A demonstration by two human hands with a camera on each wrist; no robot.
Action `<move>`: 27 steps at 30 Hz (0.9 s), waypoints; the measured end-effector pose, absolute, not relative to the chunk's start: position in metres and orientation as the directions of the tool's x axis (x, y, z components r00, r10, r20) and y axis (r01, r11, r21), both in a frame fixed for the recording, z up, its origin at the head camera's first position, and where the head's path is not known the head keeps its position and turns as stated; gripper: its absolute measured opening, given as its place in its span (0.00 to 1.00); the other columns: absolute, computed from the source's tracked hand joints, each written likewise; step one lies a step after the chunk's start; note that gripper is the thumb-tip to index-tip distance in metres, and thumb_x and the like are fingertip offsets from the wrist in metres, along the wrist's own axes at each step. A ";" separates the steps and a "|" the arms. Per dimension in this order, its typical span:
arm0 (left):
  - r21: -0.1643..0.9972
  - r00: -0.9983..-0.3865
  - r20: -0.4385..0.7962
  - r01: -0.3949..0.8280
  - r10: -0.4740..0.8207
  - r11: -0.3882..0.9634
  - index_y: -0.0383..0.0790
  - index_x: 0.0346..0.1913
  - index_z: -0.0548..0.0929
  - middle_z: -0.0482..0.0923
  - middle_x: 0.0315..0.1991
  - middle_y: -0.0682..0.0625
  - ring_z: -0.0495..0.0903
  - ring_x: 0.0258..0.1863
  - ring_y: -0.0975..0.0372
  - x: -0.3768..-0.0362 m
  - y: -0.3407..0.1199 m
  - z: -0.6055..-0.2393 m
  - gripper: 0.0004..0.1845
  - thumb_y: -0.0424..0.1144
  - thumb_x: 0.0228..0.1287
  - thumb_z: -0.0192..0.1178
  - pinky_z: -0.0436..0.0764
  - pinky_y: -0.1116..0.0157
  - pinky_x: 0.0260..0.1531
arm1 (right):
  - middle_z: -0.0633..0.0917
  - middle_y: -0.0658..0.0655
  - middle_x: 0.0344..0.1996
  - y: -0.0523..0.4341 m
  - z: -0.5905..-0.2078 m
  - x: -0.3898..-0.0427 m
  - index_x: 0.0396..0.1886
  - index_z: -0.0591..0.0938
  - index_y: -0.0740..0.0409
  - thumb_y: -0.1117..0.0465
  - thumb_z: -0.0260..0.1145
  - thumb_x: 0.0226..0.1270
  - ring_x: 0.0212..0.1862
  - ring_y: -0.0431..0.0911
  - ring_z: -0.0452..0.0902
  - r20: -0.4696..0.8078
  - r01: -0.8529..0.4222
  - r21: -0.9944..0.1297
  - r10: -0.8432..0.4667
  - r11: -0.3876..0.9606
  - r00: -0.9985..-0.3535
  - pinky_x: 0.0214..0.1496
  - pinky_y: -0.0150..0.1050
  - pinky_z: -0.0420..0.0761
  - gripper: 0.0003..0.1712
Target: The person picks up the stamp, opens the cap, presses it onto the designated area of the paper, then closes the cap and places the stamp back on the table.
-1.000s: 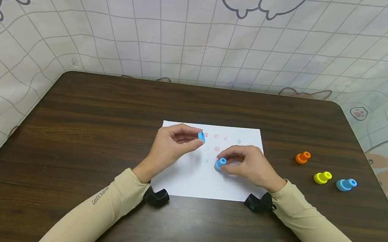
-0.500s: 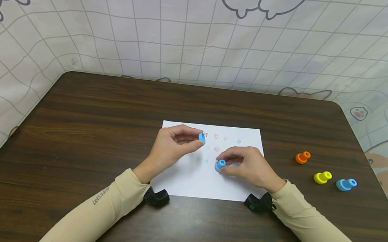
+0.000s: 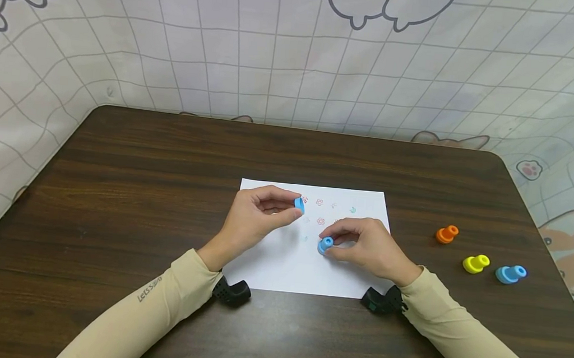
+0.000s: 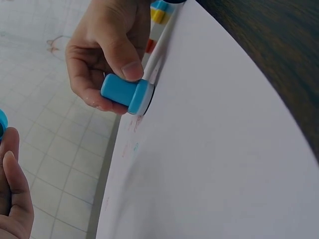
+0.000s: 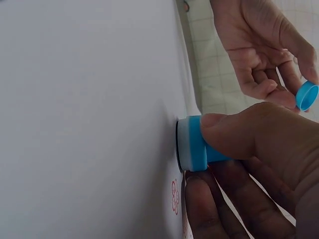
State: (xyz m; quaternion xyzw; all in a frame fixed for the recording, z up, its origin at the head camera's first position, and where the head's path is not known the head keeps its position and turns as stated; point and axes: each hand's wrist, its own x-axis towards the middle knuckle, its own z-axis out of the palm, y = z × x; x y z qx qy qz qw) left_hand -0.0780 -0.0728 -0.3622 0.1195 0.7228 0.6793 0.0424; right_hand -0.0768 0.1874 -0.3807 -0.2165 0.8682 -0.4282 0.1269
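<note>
My right hand [image 3: 370,244] pinches a blue stamp [image 4: 119,92] between thumb and fingers. The stamp's pale base faces down against the white paper [image 3: 270,267], next to a red flower print [image 5: 175,196] in the right wrist view. Above the paper's left part, my left hand [image 3: 256,218] holds a small blue cap [image 3: 299,205] by its rim between thumb and fingertips. The cap's hollow opening shows in the right wrist view. Small red, blue and green prints dot the upper part of the sheet, some hidden behind my hands.
To the right of the paper, on the dark wooden table [image 3: 140,178], stand an orange stamp [image 3: 447,234], a yellow stamp [image 3: 476,263] and a second blue stamp [image 3: 510,274]. A grid-patterned cloth [image 3: 297,50] rises behind the table.
Both hands stay almost still, the right one lower by a hair with its stamp at the same spot. The cap has barely shifted in my left fingers.
</note>
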 end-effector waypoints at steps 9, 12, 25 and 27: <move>0.993 -0.970 0.085 0.100 0.229 0.055 0.39 0.49 0.90 0.91 0.47 0.46 0.91 0.41 0.66 -0.077 -0.072 -0.364 0.14 0.35 0.60 0.75 0.90 0.68 0.45 | 0.92 0.47 0.43 0.188 -0.380 -0.078 0.44 0.92 0.47 0.63 0.79 0.59 0.41 0.37 0.87 -0.038 -0.282 -0.789 -0.500 0.546 -0.865 0.51 0.29 0.86 0.13; 0.994 -0.970 0.078 0.095 0.231 0.061 0.39 0.49 0.90 0.91 0.47 0.45 0.91 0.42 0.66 -0.077 -0.072 -0.365 0.14 0.34 0.60 0.75 0.90 0.67 0.46 | 0.93 0.47 0.43 0.188 -0.379 -0.078 0.44 0.92 0.46 0.63 0.79 0.59 0.41 0.37 0.88 -0.042 -0.287 -0.781 -0.505 0.555 -0.862 0.50 0.28 0.86 0.13; 0.991 -0.965 0.094 0.114 0.243 0.067 0.39 0.50 0.90 0.91 0.48 0.43 0.91 0.42 0.66 -0.076 -0.071 -0.365 0.14 0.34 0.61 0.75 0.90 0.67 0.47 | 0.93 0.47 0.42 0.187 -0.377 -0.076 0.44 0.92 0.46 0.61 0.80 0.59 0.41 0.36 0.88 -0.057 -0.279 -0.757 -0.485 0.591 -0.873 0.49 0.28 0.85 0.13; 0.991 -0.965 0.096 0.116 0.243 0.066 0.39 0.50 0.90 0.91 0.48 0.43 0.91 0.42 0.66 -0.076 -0.071 -0.365 0.14 0.34 0.61 0.75 0.90 0.67 0.47 | 0.93 0.47 0.42 0.187 -0.376 -0.076 0.44 0.92 0.46 0.61 0.80 0.58 0.40 0.36 0.88 -0.055 -0.282 -0.753 -0.484 0.594 -0.873 0.48 0.28 0.85 0.13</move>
